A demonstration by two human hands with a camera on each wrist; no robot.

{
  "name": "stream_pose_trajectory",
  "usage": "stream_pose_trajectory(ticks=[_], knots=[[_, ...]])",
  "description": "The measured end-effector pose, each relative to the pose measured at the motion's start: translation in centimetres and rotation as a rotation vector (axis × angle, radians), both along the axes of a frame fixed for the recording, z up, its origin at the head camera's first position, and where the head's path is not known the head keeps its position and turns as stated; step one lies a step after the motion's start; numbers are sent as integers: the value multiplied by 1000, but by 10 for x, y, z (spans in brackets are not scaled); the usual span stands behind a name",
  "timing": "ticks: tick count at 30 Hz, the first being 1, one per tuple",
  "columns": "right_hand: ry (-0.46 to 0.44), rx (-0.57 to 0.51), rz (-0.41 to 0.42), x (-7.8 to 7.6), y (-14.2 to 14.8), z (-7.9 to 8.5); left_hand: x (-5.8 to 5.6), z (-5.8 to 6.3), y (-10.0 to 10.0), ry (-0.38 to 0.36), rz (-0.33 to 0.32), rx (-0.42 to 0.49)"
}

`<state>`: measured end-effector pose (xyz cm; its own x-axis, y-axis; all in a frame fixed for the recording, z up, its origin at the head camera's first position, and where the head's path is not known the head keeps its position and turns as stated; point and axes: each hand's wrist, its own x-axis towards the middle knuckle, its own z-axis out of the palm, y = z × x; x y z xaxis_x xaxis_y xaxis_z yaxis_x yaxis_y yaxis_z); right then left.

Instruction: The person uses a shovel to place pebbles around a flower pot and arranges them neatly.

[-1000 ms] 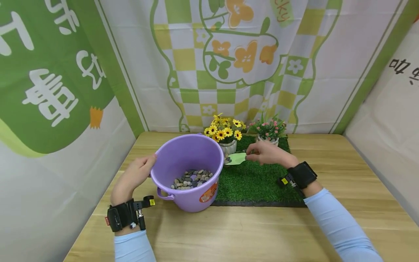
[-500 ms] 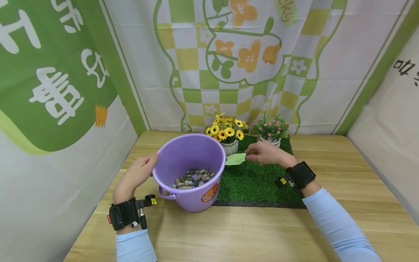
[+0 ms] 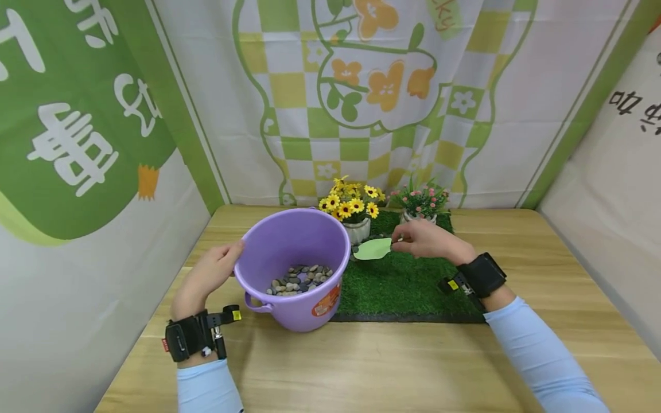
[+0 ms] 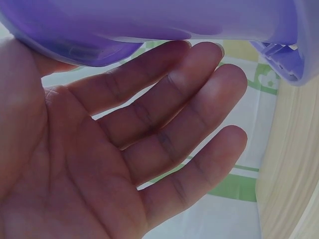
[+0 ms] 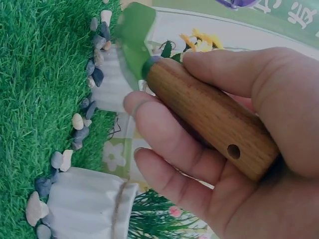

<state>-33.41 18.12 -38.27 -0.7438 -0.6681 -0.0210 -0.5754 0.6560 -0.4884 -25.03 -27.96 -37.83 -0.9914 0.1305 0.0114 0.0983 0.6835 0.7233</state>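
In the head view, my left hand (image 3: pixel 209 278) holds the rim of a purple bucket (image 3: pixel 294 238) at its left side. The left wrist view shows its fingers (image 4: pixel 184 112) spread below the rim, the thumb mostly hidden. Pebbles (image 3: pixel 299 280) cover much of the bucket's bottom. My right hand (image 3: pixel 426 240) grips the wooden handle (image 5: pixel 209 114) of a small garden trowel, whose light green blade (image 3: pixel 373 249) points left toward the bucket, low over the grass mat. In the right wrist view, a row of pebbles (image 5: pixel 79 122) lies on the turf by the pots.
Two flowerpots stand at the back of the artificial grass mat (image 3: pixel 408 292): one with yellow flowers (image 3: pixel 351 201), one with pink flowers (image 3: pixel 422 201). The wooden table (image 3: pixel 403 367) meets printed curtains (image 3: pixel 206 103) behind and at the sides.
The trowel has moved slightly right, away from the bucket's rim. Pebbles seen by the blade's tip a second ago show less now. The left hand stays on the rim.
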Motion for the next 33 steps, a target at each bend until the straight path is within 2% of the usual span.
stream_pose_trajectory(ticks=[5, 11, 16, 20, 27, 33], knots=[[31, 36, 19, 3, -3, 4, 0, 0, -1, -9, -4, 5], [119, 105, 33, 7, -6, 13, 0, 2, -1, -18, 3, 3], [161, 146, 21, 13, -4, 22, 1, 4, -1, -24, 4, -6], [150, 152, 6, 15, 2, 28, 2, 5, -1, -20, 0, -14], [97, 144, -77, 23, 23, 33, 1, 5, -1, 0, -15, -27], [115, 123, -111, 30, 36, 33, 5, 6, -1, -7, -3, -25]])
